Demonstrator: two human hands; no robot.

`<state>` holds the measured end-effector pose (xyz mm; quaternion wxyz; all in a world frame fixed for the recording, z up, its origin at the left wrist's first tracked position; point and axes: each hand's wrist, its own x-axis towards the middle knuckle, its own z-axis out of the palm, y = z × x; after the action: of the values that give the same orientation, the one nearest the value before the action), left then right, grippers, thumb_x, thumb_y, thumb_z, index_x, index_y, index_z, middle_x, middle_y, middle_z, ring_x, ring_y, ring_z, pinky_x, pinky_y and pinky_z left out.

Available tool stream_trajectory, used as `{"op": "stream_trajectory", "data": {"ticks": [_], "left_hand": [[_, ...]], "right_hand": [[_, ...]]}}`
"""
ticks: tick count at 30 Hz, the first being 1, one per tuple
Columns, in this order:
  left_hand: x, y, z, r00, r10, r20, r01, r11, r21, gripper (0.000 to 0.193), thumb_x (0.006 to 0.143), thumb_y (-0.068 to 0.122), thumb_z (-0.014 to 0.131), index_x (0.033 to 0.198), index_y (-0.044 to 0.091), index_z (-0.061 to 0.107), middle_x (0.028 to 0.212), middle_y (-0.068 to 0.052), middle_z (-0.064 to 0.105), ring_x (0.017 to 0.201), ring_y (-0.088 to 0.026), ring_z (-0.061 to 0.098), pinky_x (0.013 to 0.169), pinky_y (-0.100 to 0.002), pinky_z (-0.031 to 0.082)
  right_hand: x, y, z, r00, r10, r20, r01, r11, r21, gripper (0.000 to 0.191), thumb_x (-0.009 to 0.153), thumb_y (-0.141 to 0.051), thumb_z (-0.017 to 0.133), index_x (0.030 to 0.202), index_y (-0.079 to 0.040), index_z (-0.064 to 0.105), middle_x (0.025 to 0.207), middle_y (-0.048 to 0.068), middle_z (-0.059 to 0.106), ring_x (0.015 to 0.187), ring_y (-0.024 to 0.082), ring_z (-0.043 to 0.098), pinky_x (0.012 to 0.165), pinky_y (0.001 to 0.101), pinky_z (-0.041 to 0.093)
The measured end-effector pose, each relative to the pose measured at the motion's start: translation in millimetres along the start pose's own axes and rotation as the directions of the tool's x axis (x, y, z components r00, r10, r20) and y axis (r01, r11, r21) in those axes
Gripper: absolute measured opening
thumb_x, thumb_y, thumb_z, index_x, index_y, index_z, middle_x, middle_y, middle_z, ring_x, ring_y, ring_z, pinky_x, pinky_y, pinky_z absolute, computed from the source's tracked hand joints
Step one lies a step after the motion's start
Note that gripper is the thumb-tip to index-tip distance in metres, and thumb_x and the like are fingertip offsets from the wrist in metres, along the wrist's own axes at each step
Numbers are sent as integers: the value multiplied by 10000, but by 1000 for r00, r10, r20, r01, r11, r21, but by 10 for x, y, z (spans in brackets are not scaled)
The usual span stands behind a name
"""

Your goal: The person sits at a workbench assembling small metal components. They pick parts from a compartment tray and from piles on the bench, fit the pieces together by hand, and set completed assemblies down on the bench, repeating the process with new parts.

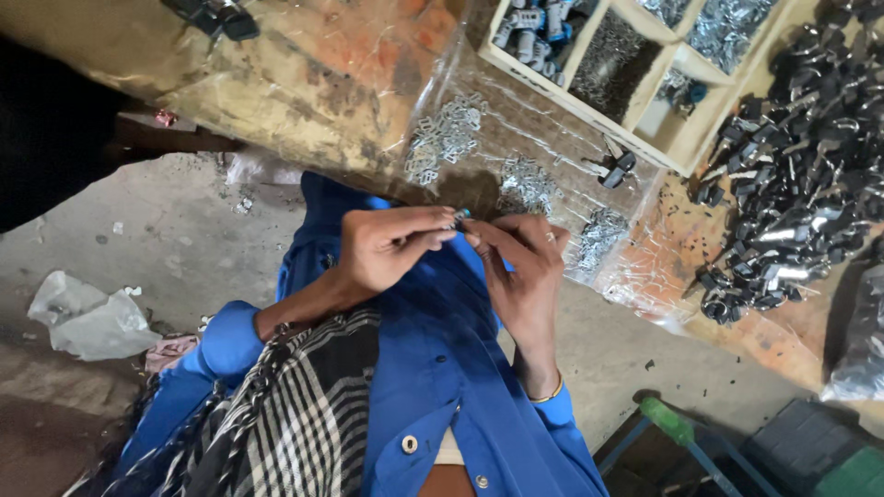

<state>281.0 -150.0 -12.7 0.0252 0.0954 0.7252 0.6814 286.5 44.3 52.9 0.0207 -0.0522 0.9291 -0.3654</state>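
One head-worn camera is looking steeply down the wearer's own chest, sitting close over the blue buttoned shirt (442, 368). It is facing out toward the worn orange-brown workbench (313, 83) ahead, taking in the grey concrete floor (175, 230) below.

A compartmented tray (589, 115) sits on the workbench (322, 83) at its far edge; a heap of parts (792, 212) lies right of it; a plastic sheet (516, 138) holding metal clips (447, 138) spreads before the tray; both hands (460, 248) meet over the near edge.
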Motion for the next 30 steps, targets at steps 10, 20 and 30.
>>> {"op": "stream_trajectory", "data": {"ticks": [10, 20, 30], "left_hand": [[-68, 63, -470, 962, -88, -259, 54, 989, -137, 219, 940, -99, 769, 1148, -67, 711, 1087, -185, 758, 901, -231, 787, 760, -288, 652], [-57, -65, -68, 989, -145, -2, 142, 972, -187, 209, 900, -57, 792, 1101, -42, 740, 1015, -148, 788, 825, -170, 789, 640, -228, 606], [-15, -16, 131, 991, -103, 84, 111, 989, -97, 233, 894, -8, 808, 1117, -20, 744, 1030, -128, 790, 832, -142, 788, 671, -238, 627]], "right_hand": [[111, -117, 320, 938, -326, -113, 287, 919, -272, 345, 804, -229, 899, 1123, -232, 768, 1373, 31, 592, 1315, 297, 481, 1123, 539, 253], [-86, 144, 157, 962, -46, -269, 83, 988, 129, 130, 937, -19, 789, 1060, -30, 749, 1039, 52, 716, 944, 191, 643, 963, 319, 417], [-229, 126, 213, 946, 246, -212, -101, 843, 528, 267, 899, -25, 799, 1126, -39, 659, 979, -10, 674, 853, 112, 574, 791, 278, 473]]}}
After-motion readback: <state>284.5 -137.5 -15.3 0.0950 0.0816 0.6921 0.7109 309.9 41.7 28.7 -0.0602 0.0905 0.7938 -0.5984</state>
